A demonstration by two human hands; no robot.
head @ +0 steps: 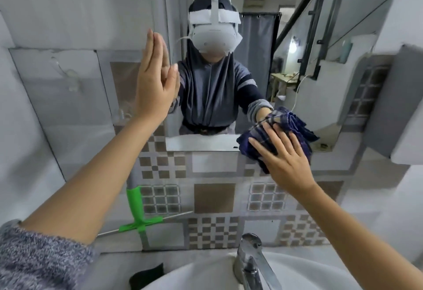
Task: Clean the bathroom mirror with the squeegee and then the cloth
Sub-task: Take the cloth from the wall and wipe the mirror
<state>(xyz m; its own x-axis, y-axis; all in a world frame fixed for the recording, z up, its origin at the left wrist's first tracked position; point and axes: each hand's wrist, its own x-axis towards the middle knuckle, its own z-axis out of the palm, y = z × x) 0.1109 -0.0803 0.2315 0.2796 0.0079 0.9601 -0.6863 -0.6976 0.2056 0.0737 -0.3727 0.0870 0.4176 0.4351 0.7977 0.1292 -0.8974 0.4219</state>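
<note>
Pressing the cloth (295, 127) on the mirror (297, 49), we hold our right hand (283, 159) flat, fingers straight; the cloth sits under our fingertips; we think it is soft, light and bunchy, so push on its middle; our left hand (155, 83) is flat, empty.

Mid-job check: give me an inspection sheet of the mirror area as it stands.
Surface: rectangular wall mirror; smears cannot be judged.
Job's things: dark blue checked cloth pressed on the mirror's lower right; green plastic squeegee propped below, unheld.
Clutter: small black object beside the white sink.
Hands: left hand flat at the mirror's left edge; right hand flat on the cloth.
Cables: white cable, seen only in reflection.
Surroundings: chrome tap, brown-and-grey patterned wall tiles.
</note>
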